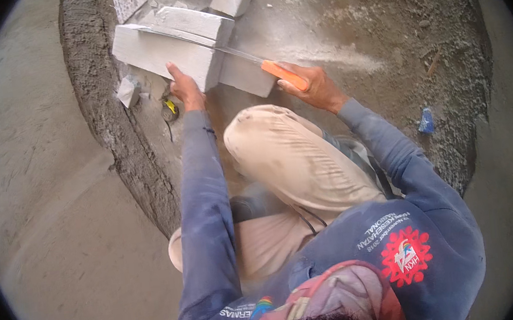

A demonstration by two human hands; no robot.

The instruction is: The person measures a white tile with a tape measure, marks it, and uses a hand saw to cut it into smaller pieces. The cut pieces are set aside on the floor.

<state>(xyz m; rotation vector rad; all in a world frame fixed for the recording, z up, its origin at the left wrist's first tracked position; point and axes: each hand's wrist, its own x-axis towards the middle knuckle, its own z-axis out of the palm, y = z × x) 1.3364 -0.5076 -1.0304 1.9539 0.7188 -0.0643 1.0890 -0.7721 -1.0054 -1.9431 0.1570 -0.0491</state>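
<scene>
A pale lightweight concrete block (163, 52) lies at the upper left of the head view, partly on another grey-white block (247, 74). Across its top runs the thin blade of a handsaw (285, 74) with an orange handle; the blade sits along a line in the block. My right hand (317, 88) is closed around that handle, to the right of the block. My left hand (187, 89) grips the block's near edge, one finger stretched along its face. The underside of the left hand's hold is hidden.
Beside my left wrist lies a small yellow-and-black tape measure (170, 109). Broken block pieces (129, 91) and a larger offcut (232, 3) surround the block. A rough mortar ridge (103, 107) curves along the left. A blue scrap (426, 121) rests on the right.
</scene>
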